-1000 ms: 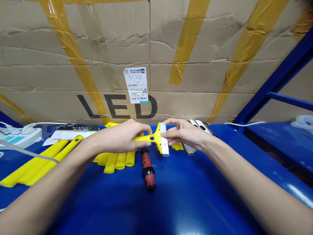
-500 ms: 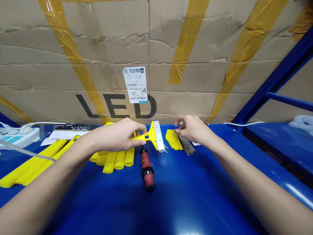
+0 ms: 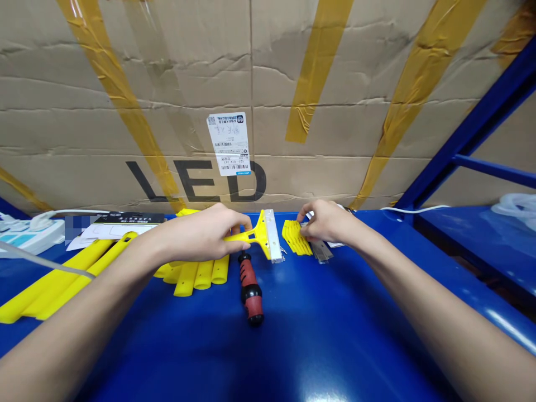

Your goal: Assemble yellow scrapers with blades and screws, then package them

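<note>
My left hand (image 3: 213, 231) is closed round the handle of a yellow scraper (image 3: 260, 234), which points right. A pale metal blade strip (image 3: 273, 237) lies across the scraper's head. My right hand (image 3: 327, 222) bends thumb and forefinger together at the upper end of a fanned stack of yellow plates (image 3: 296, 240); what lies between the fingertips is hidden. Thin grey metal blades (image 3: 321, 252) rest under and beside that hand. Small screws (image 3: 283, 251) lie between the scraper head and the yellow plates. Below my left hand is a red-and-black screwdriver (image 3: 251, 290), its tip hidden near the scraper handle.
Several yellow tubular handles (image 3: 195, 273) lie below my left hand, with longer yellow pieces (image 3: 79, 273) farther left. A white power strip (image 3: 31, 237), a cable (image 3: 50, 265) and printed cards (image 3: 125, 219) are at left. A large cardboard box (image 3: 201, 72) stands behind the blue tabletop (image 3: 318, 335).
My right fingertips have come down and closed in on the upper end of the yellow plates. My left hand still holds the scraper in place; the whole view has shifted slightly.
</note>
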### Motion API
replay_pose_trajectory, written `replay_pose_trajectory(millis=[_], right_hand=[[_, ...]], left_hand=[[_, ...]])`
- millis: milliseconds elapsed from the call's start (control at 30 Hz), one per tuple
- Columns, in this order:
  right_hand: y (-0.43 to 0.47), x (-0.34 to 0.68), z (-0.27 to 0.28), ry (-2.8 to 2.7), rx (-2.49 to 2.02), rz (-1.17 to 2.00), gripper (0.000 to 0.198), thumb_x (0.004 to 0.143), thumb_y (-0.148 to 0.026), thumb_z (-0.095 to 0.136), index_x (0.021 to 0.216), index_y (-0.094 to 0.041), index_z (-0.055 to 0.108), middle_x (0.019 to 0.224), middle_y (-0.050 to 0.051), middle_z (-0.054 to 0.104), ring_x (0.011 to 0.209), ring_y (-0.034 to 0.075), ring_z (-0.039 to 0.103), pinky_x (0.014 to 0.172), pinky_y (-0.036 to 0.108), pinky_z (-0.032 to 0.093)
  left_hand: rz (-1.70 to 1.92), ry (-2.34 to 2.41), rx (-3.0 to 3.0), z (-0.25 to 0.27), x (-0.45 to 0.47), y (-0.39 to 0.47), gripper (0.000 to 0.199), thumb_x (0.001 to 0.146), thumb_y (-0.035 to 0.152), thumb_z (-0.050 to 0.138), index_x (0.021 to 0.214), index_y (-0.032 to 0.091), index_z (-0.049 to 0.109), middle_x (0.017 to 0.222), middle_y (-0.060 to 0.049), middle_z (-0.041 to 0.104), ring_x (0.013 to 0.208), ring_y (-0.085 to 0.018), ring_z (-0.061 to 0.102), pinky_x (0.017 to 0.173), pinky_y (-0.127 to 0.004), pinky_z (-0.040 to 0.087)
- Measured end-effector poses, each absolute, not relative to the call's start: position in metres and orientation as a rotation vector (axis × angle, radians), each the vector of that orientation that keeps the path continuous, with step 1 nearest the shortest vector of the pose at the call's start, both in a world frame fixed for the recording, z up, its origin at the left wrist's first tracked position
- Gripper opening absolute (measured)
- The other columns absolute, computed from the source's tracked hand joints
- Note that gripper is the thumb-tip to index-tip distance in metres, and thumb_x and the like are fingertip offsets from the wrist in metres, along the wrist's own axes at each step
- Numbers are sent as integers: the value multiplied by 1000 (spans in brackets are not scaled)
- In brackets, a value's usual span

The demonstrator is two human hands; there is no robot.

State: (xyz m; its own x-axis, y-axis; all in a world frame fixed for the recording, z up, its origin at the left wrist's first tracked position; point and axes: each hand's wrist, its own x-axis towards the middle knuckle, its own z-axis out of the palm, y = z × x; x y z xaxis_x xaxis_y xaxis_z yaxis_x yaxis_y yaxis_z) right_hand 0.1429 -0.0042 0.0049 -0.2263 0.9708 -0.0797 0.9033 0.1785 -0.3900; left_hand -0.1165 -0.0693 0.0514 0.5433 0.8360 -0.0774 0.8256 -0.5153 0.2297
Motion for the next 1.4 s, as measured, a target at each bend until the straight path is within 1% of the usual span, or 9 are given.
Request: replay_pose_trajectory(millis=[533,767,833,900,1000,1100,1267,1333,1400], right_hand=[[-11,135,7,-2277,-1818,629,35,69,-19,72,104,-18,72,62,3,72,60,20,69,54,28,49],[-6,142,11,-2225,-1836,408,41,62,-18,76,102,-18,73,78,9,74,79,27,70,64,34,49],[-5,145,18,-2189,-1839,406,44,62,-20,78,106,-19,71,80,9,74,77,27,70,65,35,50],[-6,148,24,-2097,-1802,560,37,62,-18,80,98,-19,70,75,8,73,68,24,69,61,35,51],[-7,148,27,-1865,-1648,952,19,63,-17,80,72,-20,63,71,7,70,62,22,68,56,33,52],[-9,144,22,-1776,-1453,1145,24,69,-19,76,59,-20,54,67,4,66,65,16,64,54,27,49],[-11,138,15,-1765,-1136,1234,37,68,-24,81,56,-20,46,53,-3,53,51,8,46,45,22,31],[-12,139,16,-1728,-1029,1371,39,68,-28,84,59,-19,47,52,-5,52,51,7,47,49,22,35],[-14,140,18,-1650,-955,1533,35,67,-30,87,68,-18,54,61,-3,61,58,8,54,57,22,41]], left_hand=[[51,1398,2567,52,-115,-71,38,90,49,57,114,24,71,93,-7,74,78,-22,67,69,-30,46],[37,1396,2567,53,-115,-71,37,91,49,58,115,24,71,94,-6,75,79,-22,67,71,-31,46],[34,1398,2576,53,-116,-71,37,91,49,58,116,24,71,96,-7,75,81,-23,68,72,-31,46],[34,1402,2582,53,-117,-71,38,91,49,58,117,24,70,97,-7,75,82,-23,68,73,-31,46],[32,1404,2583,53,-116,-71,39,90,49,58,118,24,70,97,-7,75,82,-22,68,73,-30,47],[8,1400,2586,53,-115,-71,38,91,49,57,117,24,70,95,-6,75,80,-22,68,71,-30,47],[-13,1390,2625,54,-113,-72,37,91,48,57,115,23,70,95,-6,75,79,-22,68,71,-29,47],[-4,1382,2632,55,-113,-73,36,91,48,58,113,23,71,94,-6,75,78,-21,68,70,-29,46],[3,1370,2616,56,-113,-74,34,91,47,58,110,22,71,91,-5,75,75,-20,67,67,-28,45]])
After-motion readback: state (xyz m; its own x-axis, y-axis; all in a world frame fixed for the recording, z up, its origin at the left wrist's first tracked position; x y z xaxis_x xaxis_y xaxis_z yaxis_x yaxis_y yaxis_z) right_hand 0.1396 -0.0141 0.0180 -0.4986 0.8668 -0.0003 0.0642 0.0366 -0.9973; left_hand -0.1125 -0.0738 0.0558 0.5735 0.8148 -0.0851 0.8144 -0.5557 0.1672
